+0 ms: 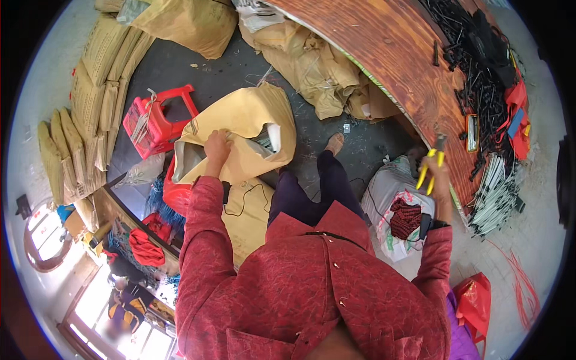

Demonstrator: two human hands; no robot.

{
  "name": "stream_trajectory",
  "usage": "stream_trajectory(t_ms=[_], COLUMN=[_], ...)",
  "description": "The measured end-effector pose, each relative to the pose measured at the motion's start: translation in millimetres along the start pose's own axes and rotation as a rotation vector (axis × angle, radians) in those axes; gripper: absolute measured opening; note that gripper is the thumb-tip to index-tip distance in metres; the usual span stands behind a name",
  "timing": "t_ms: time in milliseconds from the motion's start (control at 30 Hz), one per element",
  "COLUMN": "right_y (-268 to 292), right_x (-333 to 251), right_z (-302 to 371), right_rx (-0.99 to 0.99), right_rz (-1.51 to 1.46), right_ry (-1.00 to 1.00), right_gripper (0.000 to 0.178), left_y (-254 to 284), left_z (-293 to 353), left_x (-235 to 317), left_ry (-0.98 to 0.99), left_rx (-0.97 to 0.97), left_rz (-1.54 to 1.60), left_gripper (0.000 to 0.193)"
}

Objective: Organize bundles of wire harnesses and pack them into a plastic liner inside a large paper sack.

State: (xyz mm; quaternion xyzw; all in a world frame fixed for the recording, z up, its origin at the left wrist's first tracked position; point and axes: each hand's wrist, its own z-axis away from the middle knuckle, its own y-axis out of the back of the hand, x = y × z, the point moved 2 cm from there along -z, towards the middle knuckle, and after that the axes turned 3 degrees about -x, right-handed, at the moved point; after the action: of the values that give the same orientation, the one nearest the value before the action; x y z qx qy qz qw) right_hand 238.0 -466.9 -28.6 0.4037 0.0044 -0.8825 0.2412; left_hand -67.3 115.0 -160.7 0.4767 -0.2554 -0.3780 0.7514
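Note:
My left hand (pixel 217 147) is closed on the folded top of a large tan paper sack (pixel 264 162), which leans in front of my legs. Torn gaps on both sides of that hand show a pale lining, and thin pale strips are visible inside the right gap. At the edge of the brown wooden table (pixel 384 48), my right hand (pixel 439 171) grips pliers (pixel 431 163) with yellow handles and dark jaws pointing away from me. Part of the handles is hidden by my fingers.
A red plastic stool (pixel 159 120) lies left of the sack. Stacked paper sacks (pixel 99 78) line the far left. Black parts (pixel 480 78) and a bundle of pale strips (pixel 497 195) lie at right. A white woven bag (pixel 390 198) stands below my right hand.

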Motion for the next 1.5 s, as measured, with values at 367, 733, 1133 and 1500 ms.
stream_trajectory(t_ms=[367, 733, 1133, 1500], right_y=[-328, -428, -456, -466], right_x=[47, 87, 68, 71], right_z=[90, 57, 69, 60], right_rx=[-0.802, -0.437, -0.475, -0.558], right_rz=[0.653, 0.854, 0.397, 0.779], right_ry=[0.374, 0.305, 0.778, 0.975], right_gripper=[0.032, 0.03, 0.041, 0.038], left_y=[36, -25, -46, -88], left_z=[47, 41, 77, 54], left_x=[-11, -37, -49, -46], left_ry=[-0.471, -0.274, 0.007, 0.052], left_rx=[0.211, -0.505, -0.923, -1.112], left_rz=[0.27, 0.764, 1.226, 1.168], left_gripper=[0.033, 0.028, 0.039, 0.028])
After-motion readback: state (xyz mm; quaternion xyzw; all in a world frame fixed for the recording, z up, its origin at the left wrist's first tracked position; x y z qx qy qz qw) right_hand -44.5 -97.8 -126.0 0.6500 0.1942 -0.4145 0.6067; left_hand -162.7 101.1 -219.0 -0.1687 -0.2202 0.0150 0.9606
